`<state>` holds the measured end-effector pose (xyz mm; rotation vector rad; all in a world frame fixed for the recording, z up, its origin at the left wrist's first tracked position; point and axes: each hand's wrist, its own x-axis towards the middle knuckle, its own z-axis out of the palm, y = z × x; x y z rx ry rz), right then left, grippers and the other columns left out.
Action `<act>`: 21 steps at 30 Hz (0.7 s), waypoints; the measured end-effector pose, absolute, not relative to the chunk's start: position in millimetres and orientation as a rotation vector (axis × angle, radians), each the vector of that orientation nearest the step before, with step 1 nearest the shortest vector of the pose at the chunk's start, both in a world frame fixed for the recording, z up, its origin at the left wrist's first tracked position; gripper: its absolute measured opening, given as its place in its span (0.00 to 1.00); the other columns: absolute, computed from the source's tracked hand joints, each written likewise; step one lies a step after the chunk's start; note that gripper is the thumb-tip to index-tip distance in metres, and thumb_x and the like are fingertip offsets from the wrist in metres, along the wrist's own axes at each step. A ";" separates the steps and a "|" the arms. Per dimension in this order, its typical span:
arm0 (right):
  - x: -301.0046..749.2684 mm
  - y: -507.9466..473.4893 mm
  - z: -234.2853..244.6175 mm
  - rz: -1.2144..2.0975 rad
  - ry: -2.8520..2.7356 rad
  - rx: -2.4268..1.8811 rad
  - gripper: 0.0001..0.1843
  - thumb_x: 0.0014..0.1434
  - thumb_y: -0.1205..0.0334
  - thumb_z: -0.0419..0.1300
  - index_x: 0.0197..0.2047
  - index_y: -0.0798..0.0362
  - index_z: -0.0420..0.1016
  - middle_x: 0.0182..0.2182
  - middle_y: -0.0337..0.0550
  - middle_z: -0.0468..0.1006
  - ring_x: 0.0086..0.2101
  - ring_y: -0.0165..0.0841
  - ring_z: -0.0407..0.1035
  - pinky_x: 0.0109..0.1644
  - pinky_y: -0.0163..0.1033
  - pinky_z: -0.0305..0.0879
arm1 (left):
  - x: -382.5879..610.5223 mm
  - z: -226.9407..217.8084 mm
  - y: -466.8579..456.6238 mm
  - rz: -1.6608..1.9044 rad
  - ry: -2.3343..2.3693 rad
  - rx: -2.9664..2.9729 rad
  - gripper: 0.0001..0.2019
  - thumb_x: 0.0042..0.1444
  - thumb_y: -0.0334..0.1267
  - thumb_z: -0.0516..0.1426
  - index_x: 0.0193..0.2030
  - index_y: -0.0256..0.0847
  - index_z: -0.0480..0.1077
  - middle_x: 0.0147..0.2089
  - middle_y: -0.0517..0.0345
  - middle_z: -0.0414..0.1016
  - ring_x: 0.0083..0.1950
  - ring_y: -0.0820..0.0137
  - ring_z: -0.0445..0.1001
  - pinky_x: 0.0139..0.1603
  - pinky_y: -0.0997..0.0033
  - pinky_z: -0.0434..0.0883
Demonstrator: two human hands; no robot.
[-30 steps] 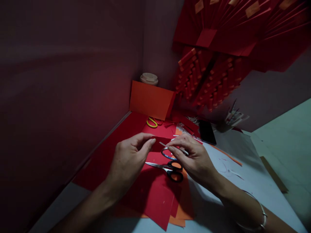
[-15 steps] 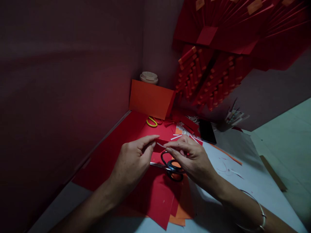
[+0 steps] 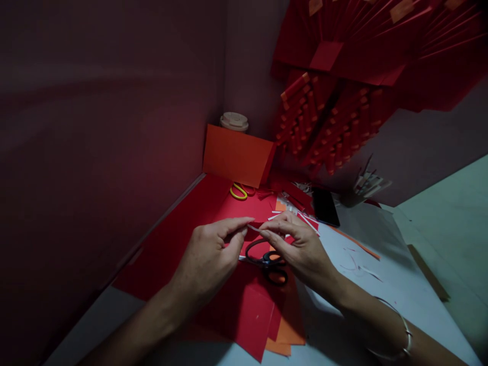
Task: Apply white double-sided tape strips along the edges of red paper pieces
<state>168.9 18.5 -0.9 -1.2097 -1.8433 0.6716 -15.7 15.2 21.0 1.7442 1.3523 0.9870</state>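
A thin white strip (image 3: 253, 228) spans the small gap between my two hands, slightly bowed. My left hand (image 3: 208, 249) pinches its left end between thumb and forefinger. At its other end, the thumb and fingers of my right hand (image 3: 301, 244) are closed on it. Dark red paper shows right behind the strip; whether I hold that too is unclear. Just below my fingers is a pair of black-handled scissors (image 3: 275, 275), blades pointing left and partly covered by my left hand. I cannot tell if the scissors lie on the paper or hang from my right hand.
Red sheets (image 3: 244, 310) and orange sheets (image 3: 292, 325) overlap on the white table (image 3: 339, 274). Farther back are yellow-handled scissors (image 3: 239, 191), a folded orange card (image 3: 236, 155), a lidded cup (image 3: 234, 121), a phone (image 3: 325, 206) and a pen holder (image 3: 353, 195). Red paper decorations (image 3: 335, 122) hang on the wall.
Both hands have shifted very slightly to the right, still pinching the white strip. The black scissors have turned a little, with their upper ring farther left.
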 end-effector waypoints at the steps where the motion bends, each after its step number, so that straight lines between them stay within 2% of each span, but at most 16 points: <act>1: 169.0 18.9 -1.4 0.676 -1.842 -1.208 0.06 0.61 0.64 0.61 0.39 0.51 0.80 0.31 0.42 0.73 0.35 0.34 0.69 0.39 0.38 0.64 | -15.9 21.3 15.1 0.985 1.347 1.749 0.14 0.58 0.34 0.56 0.48 0.45 0.77 0.47 0.61 0.82 0.46 0.69 0.80 0.50 0.74 0.73; 10: 168.7 20.1 -4.0 0.716 -1.815 -1.205 0.07 0.61 0.62 0.60 0.38 0.50 0.80 0.33 0.43 0.75 0.36 0.35 0.70 0.40 0.40 0.66 | -17.0 22.2 13.7 0.992 1.312 1.756 0.13 0.58 0.35 0.56 0.48 0.46 0.77 0.47 0.59 0.82 0.45 0.66 0.80 0.49 0.70 0.74; 21: 168.9 20.9 -4.8 0.721 -1.815 -1.228 0.06 0.61 0.62 0.60 0.38 0.50 0.80 0.33 0.43 0.75 0.37 0.35 0.70 0.42 0.40 0.66 | -16.1 23.3 14.1 0.971 1.304 1.774 0.13 0.59 0.36 0.56 0.48 0.43 0.78 0.46 0.57 0.82 0.46 0.68 0.80 0.48 0.74 0.73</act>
